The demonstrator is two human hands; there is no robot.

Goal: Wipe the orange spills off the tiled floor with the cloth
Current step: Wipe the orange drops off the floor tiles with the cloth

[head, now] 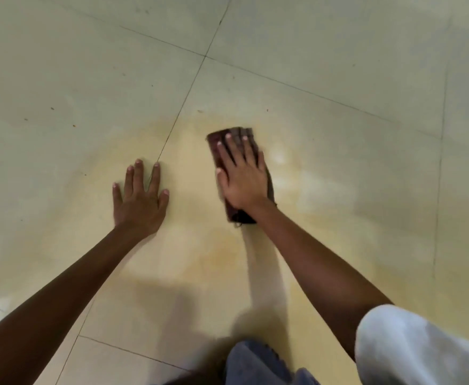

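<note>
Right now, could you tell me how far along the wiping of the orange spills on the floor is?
Roughly midway. Done: a paler wiped streak trails behind the cloth. In hand: the right hand presses flat on the dark cloth, while the left hand braces on the tiled floor. Left: a thin orange film covers the tiles around both hands, plus small specks farther out.
</note>
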